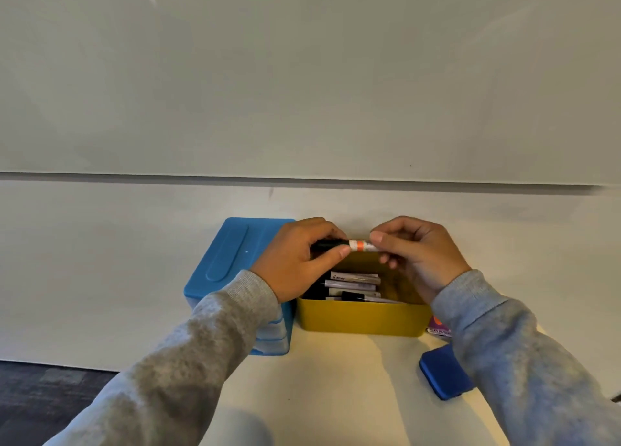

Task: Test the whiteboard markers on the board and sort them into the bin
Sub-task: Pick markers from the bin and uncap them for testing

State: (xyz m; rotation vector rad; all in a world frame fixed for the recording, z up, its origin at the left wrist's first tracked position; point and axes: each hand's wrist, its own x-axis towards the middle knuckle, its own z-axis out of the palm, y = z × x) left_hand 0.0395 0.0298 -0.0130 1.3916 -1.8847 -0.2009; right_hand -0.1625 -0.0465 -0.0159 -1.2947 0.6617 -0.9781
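A marker (359, 246) with a white barrel, an orange band and a black cap lies level between both hands, above the yellow bin (363, 321). My left hand (295, 260) grips the black cap end. My right hand (413, 254) pinches the white barrel end. Several more markers (353, 286) lie inside the yellow bin. The whiteboard (302, 75) fills the wall above, with no fresh marks visible.
A blue lidded bin (232, 260) stands to the left of the yellow one, touching it. A dark blue eraser (443, 375) lies on the table at the right. A purple packet (438, 329) peeks out beside my right sleeve. Dark floor shows at the lower left.
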